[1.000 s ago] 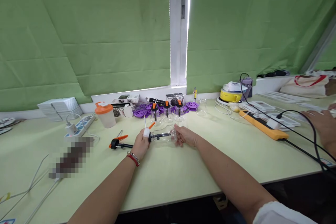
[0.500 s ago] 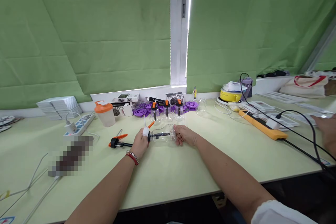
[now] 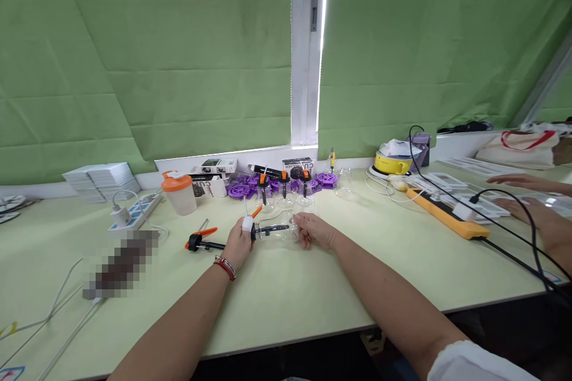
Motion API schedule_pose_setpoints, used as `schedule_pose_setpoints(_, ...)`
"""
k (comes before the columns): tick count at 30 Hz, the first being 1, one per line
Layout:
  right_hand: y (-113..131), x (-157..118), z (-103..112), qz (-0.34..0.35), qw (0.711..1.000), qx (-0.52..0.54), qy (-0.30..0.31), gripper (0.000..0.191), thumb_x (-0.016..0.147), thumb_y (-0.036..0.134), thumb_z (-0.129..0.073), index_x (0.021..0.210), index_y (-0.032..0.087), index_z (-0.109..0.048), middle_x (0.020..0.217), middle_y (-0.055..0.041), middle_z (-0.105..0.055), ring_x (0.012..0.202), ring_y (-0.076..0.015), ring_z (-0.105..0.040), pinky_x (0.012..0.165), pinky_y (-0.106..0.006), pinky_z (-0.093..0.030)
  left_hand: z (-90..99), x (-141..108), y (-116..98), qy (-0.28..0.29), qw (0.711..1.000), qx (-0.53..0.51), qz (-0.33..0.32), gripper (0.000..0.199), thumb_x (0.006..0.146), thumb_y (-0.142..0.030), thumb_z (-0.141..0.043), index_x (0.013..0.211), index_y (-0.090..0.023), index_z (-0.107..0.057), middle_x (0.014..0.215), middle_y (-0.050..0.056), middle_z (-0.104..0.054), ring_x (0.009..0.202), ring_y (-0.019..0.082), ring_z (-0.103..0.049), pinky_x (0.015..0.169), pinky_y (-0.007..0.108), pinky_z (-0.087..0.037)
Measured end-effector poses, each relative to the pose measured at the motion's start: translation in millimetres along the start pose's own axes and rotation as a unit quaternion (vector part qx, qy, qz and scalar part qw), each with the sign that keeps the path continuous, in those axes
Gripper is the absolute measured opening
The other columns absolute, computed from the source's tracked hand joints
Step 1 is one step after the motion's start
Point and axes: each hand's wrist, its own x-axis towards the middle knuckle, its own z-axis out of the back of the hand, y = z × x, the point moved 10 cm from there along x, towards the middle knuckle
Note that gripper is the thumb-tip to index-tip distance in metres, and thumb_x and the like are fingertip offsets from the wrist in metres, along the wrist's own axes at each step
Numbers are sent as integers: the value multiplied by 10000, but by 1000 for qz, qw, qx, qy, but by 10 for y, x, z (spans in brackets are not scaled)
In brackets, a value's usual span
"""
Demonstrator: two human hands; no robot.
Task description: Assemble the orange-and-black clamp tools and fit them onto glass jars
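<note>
My left hand is closed around the neck end of a clear bottle, where a white cap piece and a black collar show. The bottle lies sideways just above the table, a black tube inside it. At its base, my right hand grips the bottle with curled fingers. Left of my left hand lies a black lid with a tube, an orange lever beside it. Behind the bottle stand three clear bottles with orange-and-black tops.
Purple round parts, boxes and an orange-lidded shaker line the back. Left are a white power strip and stacked white boxes. Right are an orange power strip, black cables and another person's hands.
Both my hands and the bottle stay nearly still. On the right, another person's hands have moved further into view over the white sheets.
</note>
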Motion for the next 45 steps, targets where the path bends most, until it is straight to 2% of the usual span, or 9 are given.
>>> schedule_pose_setpoints(3,39,-8,14,10,1000,19,-15,505,785,621,-553,967,150,-537,769,-59,-634,528,-124,-608,387,-202,-451,5,6,11,-5,1000,-10,12,483,820,-669,-351,837,-208,-494,615,-40,-424,502,113,-434,429,213,-354)
schedule_pose_setpoints(8,222,-86,-22,64,997,42,16,706,686,378,-765,1292,292,-413,1170,-78,-534,755,-156,-671,563,-274,-553,13,20,59,-17,999,-24,36,494,831,-652,-343,900,-197,-523,627,-33,-439,505,112,-439,431,214,-358)
schedule_pose_setpoints(13,43,-20,-8,4,999,33,1,520,786,529,-619,1149,179,-490,805,-45,-639,523,-147,-642,405,-223,-471,-1,10,3,-9,1000,7,-4,471,846,-633,-334,862,-199,-516,627,-32,-445,494,104,-426,438,211,-357)
schedule_pose_setpoints(16,-90,34,-2,-40,999,19,-14,586,847,668,-396,954,114,-553,629,-60,-626,417,-137,-581,341,-217,-423,-9,-8,-71,-3,999,16,-29,466,849,-628,-337,844,-196,-513,638,-26,-453,496,103,-427,437,212,-355)
schedule_pose_setpoints(23,121,-52,-34,43,996,75,28,662,749,447,-705,1313,274,-405,1132,-88,-586,772,-180,-685,549,-280,-555,11,-27,-13,-17,998,-29,48,497,825,-657,-343,888,-196,-518,612,-42,-421,494,107,-424,432,211,-349)
schedule_pose_setpoints(31,-44,19,-70,-17,999,40,21,550,827,663,-446,986,141,-519,643,-51,-633,429,-142,-587,349,-221,-436,-15,-7,-9,0,1000,-15,6,474,836,-648,-343,864,-205,-509,624,-37,-436,488,101,-408,435,209,-353)
schedule_pose_setpoints(34,-64,21,-52,-31,999,32,9,608,825,693,-404,934,115,-557,699,-85,-639,472,-150,-609,358,-231,-454,-5,4,-12,2,1000,-13,2,477,832,-657,-351,843,-205,-501,625,-38,-433,486,96,-401,433,207,-348)
schedule_pose_setpoints(39,152,-65,-62,46,996,67,32,680,715,432,-735,1296,278,-418,1155,-86,-567,759,-171,-677,550,-276,-553,34,6,38,-22,998,-34,43,483,826,-648,-357,880,-198,-523,624,-35,-443,503,107,-436,438,210,-357)
schedule_pose_setpoints(45,88,-30,-41,29,999,31,6,543,761,523,-647,1157,196,-470,816,-34,-648,491,-117,-607,396,-208,-448,11,-13,2,-21,999,-26,28,483,834,-643,-339,830,-193,-515,592,-43,-413,461,99,-399,412,206,-325)
